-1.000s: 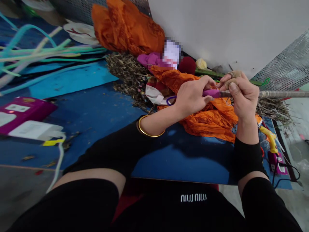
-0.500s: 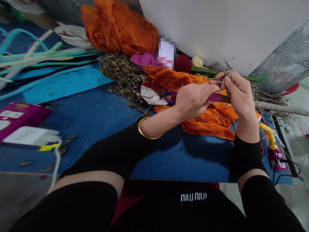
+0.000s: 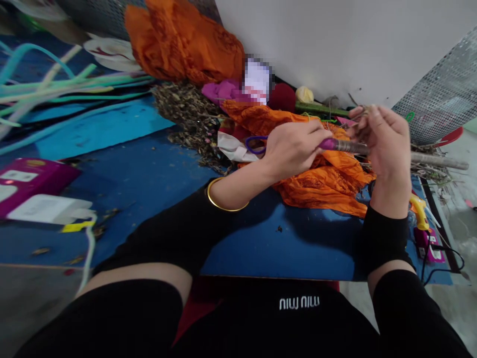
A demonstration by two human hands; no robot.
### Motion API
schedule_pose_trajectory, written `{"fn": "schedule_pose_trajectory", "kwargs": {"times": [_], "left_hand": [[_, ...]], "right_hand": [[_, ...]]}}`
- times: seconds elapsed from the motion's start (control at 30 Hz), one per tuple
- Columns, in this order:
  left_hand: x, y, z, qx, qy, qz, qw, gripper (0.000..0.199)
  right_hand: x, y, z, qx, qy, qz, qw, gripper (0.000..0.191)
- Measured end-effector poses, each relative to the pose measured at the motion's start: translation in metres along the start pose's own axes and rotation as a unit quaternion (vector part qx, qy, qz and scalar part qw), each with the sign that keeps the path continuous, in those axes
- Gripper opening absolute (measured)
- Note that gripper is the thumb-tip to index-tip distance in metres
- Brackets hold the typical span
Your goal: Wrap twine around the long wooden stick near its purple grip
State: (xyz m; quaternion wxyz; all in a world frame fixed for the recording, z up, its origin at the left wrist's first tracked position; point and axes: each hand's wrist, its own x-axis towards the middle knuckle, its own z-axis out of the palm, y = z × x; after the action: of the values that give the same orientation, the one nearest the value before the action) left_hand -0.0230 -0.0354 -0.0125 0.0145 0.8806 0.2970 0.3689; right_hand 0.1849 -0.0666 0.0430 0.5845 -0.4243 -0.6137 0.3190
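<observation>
My left hand [image 3: 291, 149] is closed around the end of a long thin stick [image 3: 441, 159], at its purple-wrapped part [image 3: 329, 144]. A dark purple loop [image 3: 249, 144] sticks out to the left of this hand. Up at the right, my right hand [image 3: 390, 141] is pinched, fingertips raised just above the stick. Something thin and brownish, perhaps a strand, shows at those fingertips, too fine to make out. The stick passes behind the right hand and comes out on its far side. Beneath both hands lies crumpled orange cloth [image 3: 316, 191].
Dried plant matter [image 3: 186, 119] is heaped behind, beside a bundled orange cloth [image 3: 182, 44]. Pale green and white tubes [image 3: 74, 87] lie at the left, above a purple power box [image 3: 40, 174] with a white adapter [image 3: 52, 209]. A yellow glue gun [image 3: 420, 211] is at the right.
My right hand has moved right and slightly up, its fingertips now farther from my left hand. The left hand has shifted slightly left, and the stick's far end now shows.
</observation>
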Motion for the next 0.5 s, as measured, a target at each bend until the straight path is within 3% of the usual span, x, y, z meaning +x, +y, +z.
{"fn": "schedule_pose_trajectory", "kwargs": {"times": [0.2,0.27,0.4,0.5], "left_hand": [[0.007,-0.042,-0.023,-0.006,0.021,-0.056,0.998,0.031],[0.009,-0.056,-0.034,0.019,0.013,-0.075,0.997,0.031],[0.010,-0.069,-0.060,0.073,-0.023,-0.127,0.989,0.032],[0.005,-0.071,-0.083,0.080,-0.054,-0.142,0.985,0.031]], "right_hand": [[-0.001,-0.031,-0.054,0.050,0.095,0.014,0.994,0.031],[-0.002,-0.036,-0.074,0.022,0.144,0.017,0.989,0.037],[-0.001,-0.029,-0.113,-0.069,0.252,-0.020,0.965,0.047],[0.003,-0.014,-0.138,-0.144,0.340,0.005,0.929,0.046]]}}
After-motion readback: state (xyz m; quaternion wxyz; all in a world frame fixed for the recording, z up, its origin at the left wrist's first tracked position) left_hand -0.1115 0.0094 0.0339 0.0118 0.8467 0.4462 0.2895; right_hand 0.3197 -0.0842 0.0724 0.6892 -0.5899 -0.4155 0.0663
